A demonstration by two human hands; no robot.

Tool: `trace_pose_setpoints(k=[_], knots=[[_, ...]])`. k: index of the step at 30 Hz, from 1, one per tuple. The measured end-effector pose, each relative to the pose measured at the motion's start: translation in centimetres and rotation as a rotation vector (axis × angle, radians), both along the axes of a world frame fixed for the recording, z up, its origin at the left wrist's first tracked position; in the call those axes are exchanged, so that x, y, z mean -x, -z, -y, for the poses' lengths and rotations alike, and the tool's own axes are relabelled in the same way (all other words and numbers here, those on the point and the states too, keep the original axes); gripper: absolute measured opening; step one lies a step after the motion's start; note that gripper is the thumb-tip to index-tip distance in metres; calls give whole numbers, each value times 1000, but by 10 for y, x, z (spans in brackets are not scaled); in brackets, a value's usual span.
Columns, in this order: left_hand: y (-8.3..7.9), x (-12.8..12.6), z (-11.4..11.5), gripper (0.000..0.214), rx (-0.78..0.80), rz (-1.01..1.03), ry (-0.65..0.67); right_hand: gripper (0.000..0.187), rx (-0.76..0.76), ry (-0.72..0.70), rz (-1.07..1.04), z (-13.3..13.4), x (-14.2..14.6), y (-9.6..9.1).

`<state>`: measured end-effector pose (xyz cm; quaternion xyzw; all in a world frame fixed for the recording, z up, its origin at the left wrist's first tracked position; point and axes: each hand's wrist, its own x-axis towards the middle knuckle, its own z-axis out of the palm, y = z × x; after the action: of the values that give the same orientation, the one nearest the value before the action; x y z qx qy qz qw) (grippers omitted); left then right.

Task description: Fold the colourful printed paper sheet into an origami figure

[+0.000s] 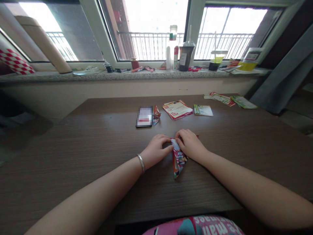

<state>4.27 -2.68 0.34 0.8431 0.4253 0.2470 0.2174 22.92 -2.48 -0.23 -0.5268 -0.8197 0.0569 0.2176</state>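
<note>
A folded piece of colourful printed paper [178, 160] lies on the brown wooden table [97, 147], its point towards me. My left hand [156, 150], with a silver bracelet on the wrist, curls its fingers onto the paper's upper left edge. My right hand [190, 143] presses down on the upper right edge with its fingers bent. Both hands pinch the fold's top between them.
Beyond the hands lie a phone [144, 117], a small folded paper figure [156, 115], a stack of leaflets [177, 109] and a green leaflet [203, 110]. More leaflets [221, 98] sit at the far right. The windowsill [73, 75] holds drink cups [186, 56], bottles and small clutter.
</note>
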Motion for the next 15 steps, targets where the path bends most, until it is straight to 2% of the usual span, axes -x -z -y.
trace_pose_setpoints(k=[5,11,15], knots=[[-3,-4,3,18,94,74,-100,8,-19,-1,-142,3,1,-3],[-11,-6,10,13,271,180,-189,7,12,-82,-375,11,3,-9],[-12,-7,13,11,251,265,-236,4,72,-89,-470,11,0,-11]])
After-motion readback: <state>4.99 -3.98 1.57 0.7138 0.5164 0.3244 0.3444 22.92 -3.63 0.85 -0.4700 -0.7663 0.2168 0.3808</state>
